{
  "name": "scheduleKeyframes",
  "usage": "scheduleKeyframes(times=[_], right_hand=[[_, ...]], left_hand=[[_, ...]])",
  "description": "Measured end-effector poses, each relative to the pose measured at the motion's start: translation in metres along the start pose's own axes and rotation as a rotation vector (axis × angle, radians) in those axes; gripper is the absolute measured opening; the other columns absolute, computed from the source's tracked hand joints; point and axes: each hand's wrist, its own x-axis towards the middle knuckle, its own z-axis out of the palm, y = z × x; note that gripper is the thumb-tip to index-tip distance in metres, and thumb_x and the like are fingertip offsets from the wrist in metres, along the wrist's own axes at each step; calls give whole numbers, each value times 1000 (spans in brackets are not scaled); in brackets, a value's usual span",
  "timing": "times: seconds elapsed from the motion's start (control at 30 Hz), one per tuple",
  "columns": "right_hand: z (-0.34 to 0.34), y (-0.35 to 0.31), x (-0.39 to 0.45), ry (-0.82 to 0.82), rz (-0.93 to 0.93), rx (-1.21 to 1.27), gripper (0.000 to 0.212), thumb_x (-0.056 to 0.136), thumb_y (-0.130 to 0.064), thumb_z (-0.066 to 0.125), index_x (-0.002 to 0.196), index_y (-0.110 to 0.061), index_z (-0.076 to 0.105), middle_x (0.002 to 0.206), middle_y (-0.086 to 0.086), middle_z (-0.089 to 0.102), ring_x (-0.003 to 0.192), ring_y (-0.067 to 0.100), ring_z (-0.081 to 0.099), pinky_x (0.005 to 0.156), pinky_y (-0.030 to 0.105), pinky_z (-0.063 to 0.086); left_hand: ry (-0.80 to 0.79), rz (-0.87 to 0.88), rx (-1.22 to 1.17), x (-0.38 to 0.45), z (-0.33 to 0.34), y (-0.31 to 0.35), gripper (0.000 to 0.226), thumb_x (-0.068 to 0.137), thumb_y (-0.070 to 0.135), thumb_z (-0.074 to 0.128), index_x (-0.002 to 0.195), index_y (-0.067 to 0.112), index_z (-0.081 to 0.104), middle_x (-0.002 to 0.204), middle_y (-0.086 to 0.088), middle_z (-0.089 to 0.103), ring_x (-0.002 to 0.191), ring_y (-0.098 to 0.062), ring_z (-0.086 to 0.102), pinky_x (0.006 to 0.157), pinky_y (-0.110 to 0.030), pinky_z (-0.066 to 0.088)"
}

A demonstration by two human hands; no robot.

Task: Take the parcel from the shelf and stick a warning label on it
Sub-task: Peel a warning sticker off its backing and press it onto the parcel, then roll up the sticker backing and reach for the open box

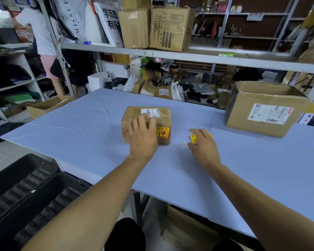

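A small brown cardboard parcel [163, 116] stands on the light blue table [80, 127], with a white shipping label on top and a yellow-and-red warning label [162, 132] stuck on its near face. My left hand [143, 136] lies against the parcel's near face and top edge, fingers spread. My right hand [203, 145] rests on the table to the parcel's right, over a small stack of yellow warning labels [193, 138]. A scrap of white backing paper [184, 144] sits by its thumb. Whether the right fingers pinch a label is hidden.
A large open cardboard box [265, 113] stands at the table's far right. Grey shelving [170, 55] with more boxes runs behind the table. A seated person [156, 75] is behind it, another stands at far left. Black crates [25, 192] lie on the floor at left.
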Motion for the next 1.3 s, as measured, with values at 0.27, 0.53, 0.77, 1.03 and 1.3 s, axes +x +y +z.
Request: scheduleKeyframes(times=[0.27, 0.53, 0.77, 1.03, 1.3], right_hand=[[14, 13, -5, -63, 84, -109, 33, 82, -43, 54, 97, -17, 69, 109, 0, 63, 102, 23, 57, 72, 30, 43], [11, 10, -9, -73, -132, -44, 18, 92, -13, 56, 84, -8, 71, 84, 11, 67, 84, 29, 60, 70, 38, 45], [-3, 1, -36, -12, 28, 254, 8, 89, -13, 64, 82, -13, 59, 64, -5, 54, 56, 6, 45, 57, 24, 34], [-9, -6, -55, -63, 64, 338, 17, 90, -18, 64, 76, -17, 54, 64, -4, 53, 60, 12, 44, 57, 22, 34], [-7, -4, -58, -32, 36, 366, 7, 84, -6, 69, 83, -13, 68, 80, -3, 63, 63, 1, 58, 63, 11, 42]], left_hand=[[-400, 42, -529, -31, 34, 58, 40, 92, 21, 58, 130, 11, 50, 127, -11, 54, 118, -29, 54, 99, -39, 44], [-394, 54, -596, -25, 40, 61, 26, 96, 21, 53, 117, 15, 66, 113, -13, 61, 105, -28, 58, 89, -37, 45], [-333, -108, -739, -37, 23, 58, 19, 93, 15, 54, 75, 10, 60, 72, -3, 60, 72, -23, 53, 64, -35, 40], [-287, -281, -1036, -57, 7, 62, 11, 87, 7, 65, 83, 18, 64, 70, -1, 68, 61, -16, 65, 67, -38, 59], [-400, -129, -924, -58, 8, 65, 15, 87, 24, 63, 92, 20, 77, 90, 3, 78, 84, -15, 70, 78, -33, 56]])
